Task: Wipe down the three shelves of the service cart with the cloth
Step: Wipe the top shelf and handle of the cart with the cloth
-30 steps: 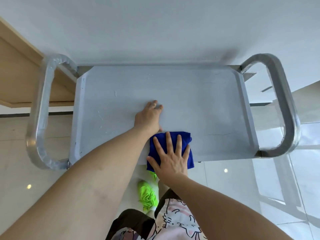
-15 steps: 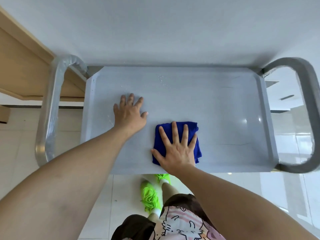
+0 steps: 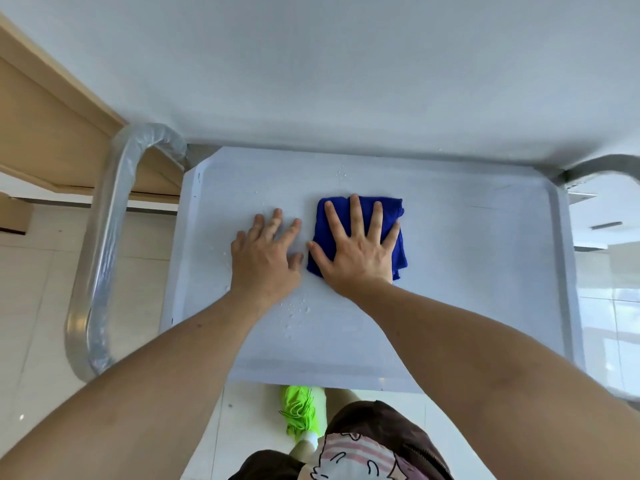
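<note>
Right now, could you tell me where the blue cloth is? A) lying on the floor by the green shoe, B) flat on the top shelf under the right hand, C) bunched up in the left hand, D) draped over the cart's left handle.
B: the blue cloth lies flat on the top shelf, pressed under the spread right hand; the left hand rests bare on the shelf beside it.

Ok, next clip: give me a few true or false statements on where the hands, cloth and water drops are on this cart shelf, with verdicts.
1. The right hand lies flat on the blue cloth, fingers spread. True.
2. The left hand grips the cart handle. False: it rests palm down on the top shelf, just left of the cloth.
3. Water drops sit on the shelf near the left wrist. True.
4. The cloth is bunched at the shelf's right rim. False: it lies folded near the middle.
5. Bottles stand on the shelf. False: only the hands, cloth and drops are on it.
</note>
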`<move>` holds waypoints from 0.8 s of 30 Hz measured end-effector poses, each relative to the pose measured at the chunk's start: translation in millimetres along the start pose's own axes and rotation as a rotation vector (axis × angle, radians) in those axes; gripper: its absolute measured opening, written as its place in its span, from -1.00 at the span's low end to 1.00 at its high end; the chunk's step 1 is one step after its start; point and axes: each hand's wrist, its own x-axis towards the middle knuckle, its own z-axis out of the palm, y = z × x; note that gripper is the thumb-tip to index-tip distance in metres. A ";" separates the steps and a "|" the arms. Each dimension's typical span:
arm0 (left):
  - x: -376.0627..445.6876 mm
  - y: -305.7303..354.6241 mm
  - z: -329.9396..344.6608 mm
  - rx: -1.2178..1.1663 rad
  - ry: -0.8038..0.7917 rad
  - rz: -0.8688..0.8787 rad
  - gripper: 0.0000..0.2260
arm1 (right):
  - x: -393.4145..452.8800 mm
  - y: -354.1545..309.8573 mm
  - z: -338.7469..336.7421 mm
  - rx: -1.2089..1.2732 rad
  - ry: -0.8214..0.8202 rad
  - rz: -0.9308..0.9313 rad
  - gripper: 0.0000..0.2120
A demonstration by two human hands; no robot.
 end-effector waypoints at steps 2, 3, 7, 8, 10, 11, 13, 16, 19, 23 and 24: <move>-2.2 1.2 6.8 -0.014 0.024 -0.012 -0.45 | 22.9 -2.2 -3.4 0.007 0.016 0.017 -0.25; -3.0 1.7 9.9 -0.018 0.036 -0.022 -0.46 | 32.6 -3.5 -4.0 0.012 0.022 0.026 -0.26; -3.0 2.5 14.0 -0.018 0.072 -0.031 -0.47 | 59.2 -8.2 -5.7 0.011 0.026 0.052 -0.25; -3.1 2.5 12.9 -0.023 0.073 -0.027 -0.47 | 65.7 -9.4 -7.4 0.015 0.027 0.053 -0.25; -3.1 2.3 10.9 -0.027 0.069 -0.024 -0.46 | 79.0 -12.3 -10.9 0.021 0.032 0.051 -0.25; -3.0 2.3 10.4 -0.028 0.064 -0.023 -0.46 | 84.7 -13.7 -12.2 0.022 0.034 0.055 -0.25; -2.8 2.4 9.8 -0.038 0.050 -0.025 -0.46 | 90.2 -15.7 -13.1 0.018 0.037 0.063 -0.26; -1.7 0.3 7.3 -0.062 0.005 -0.029 -0.44 | 88.2 -16.8 -13.1 0.004 0.041 0.068 -0.27; 1.1 -3.9 0.7 -0.054 -0.070 -0.011 -0.44 | 77.7 -18.7 -11.6 0.017 0.031 0.082 -0.29; 5.7 -9.6 -10.0 -0.114 -0.197 0.012 -0.38 | 43.5 -26.5 -1.2 0.042 0.016 0.124 -0.30; 6.6 -12.7 -13.4 -0.153 -0.236 0.021 -0.32 | 32.4 -29.3 1.6 0.048 0.011 0.140 -0.30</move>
